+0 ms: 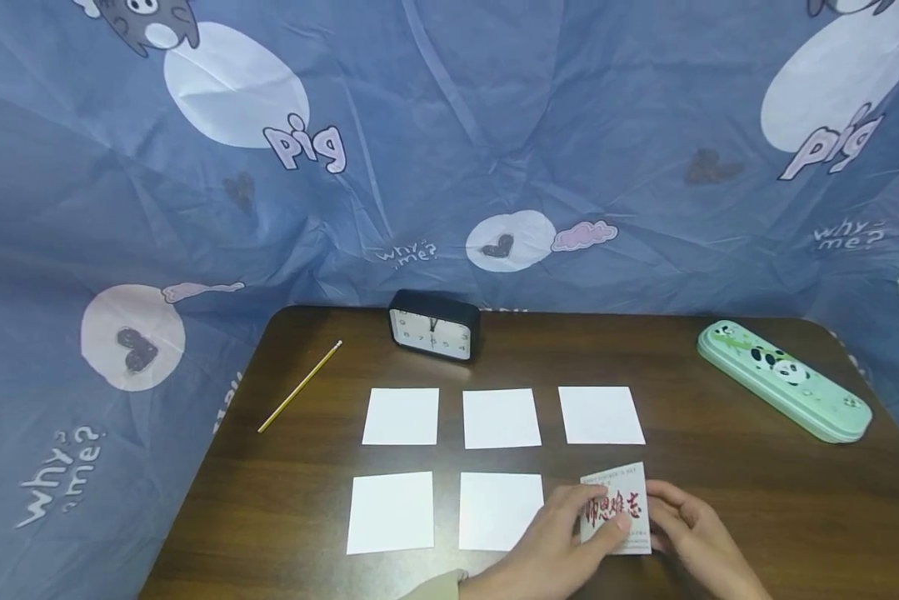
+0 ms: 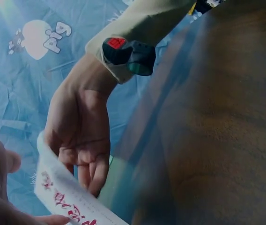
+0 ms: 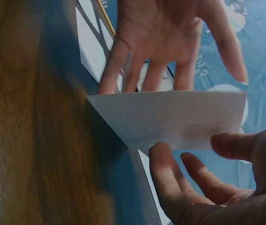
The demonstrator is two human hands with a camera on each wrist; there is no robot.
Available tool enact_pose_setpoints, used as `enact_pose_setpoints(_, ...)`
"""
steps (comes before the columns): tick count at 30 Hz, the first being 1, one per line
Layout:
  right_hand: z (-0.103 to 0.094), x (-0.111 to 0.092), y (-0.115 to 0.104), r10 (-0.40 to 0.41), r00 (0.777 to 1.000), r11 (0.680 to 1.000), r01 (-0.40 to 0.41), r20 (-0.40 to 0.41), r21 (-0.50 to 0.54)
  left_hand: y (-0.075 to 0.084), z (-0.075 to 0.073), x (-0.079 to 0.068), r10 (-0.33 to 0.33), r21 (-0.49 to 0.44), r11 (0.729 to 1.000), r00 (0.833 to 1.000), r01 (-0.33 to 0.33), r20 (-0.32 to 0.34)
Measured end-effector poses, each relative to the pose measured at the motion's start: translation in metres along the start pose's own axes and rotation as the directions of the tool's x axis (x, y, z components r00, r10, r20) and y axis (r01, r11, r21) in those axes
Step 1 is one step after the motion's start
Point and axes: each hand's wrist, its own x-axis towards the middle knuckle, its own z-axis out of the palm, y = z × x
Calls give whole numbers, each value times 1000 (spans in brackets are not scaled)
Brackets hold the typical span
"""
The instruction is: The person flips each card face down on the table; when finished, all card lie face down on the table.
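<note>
A small white card [image 1: 616, 533] with red Chinese characters is held up between my two hands at the front right. My left hand [image 1: 542, 542] reaches over its printed face, with the thumb lying across the characters in the head view. At the card's right edge, my right hand [image 1: 692, 533] has its fingers curled. The blank back of the card [image 3: 170, 117] shows in the right wrist view, where the right thumb and a fingertip meet its lower edge. There the left fingertips are hidden behind the card.
Several white paper squares [image 1: 400, 417] lie in two rows on the brown table [image 1: 284, 508]. A black clock [image 1: 434, 327] stands at the back, a yellow pencil [image 1: 299, 387] lies at left, and a green panda pencil case [image 1: 782, 379] at right. A blue printed cloth [image 1: 449, 150] hangs behind.
</note>
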Motion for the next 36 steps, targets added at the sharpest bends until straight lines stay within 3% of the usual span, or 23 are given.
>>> enact_pose_setpoints(4, 9, -1, -2, -26, 999, 997, 24, 31, 79, 1, -1, 1, -20, -93, 995, 1000, 21, 13)
enact_pose_setpoints(11, 18, -1, -8, -34, 999, 998, 35, -17, 51, -2, -6, 2, 76, -306, 949, 997, -70, 5)
enact_pose_setpoints(21, 19, 1, -9, 40, 994, 999, -40, -98, 8, -7, -14, 3, 147, -399, 902, 986, -165, -77)
enact_pose_setpoints(25, 14, 5, -5, 59, 989, 998, -63, -133, -25, -9, -18, 3, 143, -399, 900, 984, -174, -107)
enact_pose_setpoints(32, 0, 10, 6, 105, 974, 986, -75, -202, 148, -22, -24, 11, 179, -299, 929, 972, -218, -154)
enact_pose_setpoints(36, -8, 11, 8, 77, 975, 989, -48, -209, 139, -26, -28, 13, 168, -289, 934, 973, -210, -161)
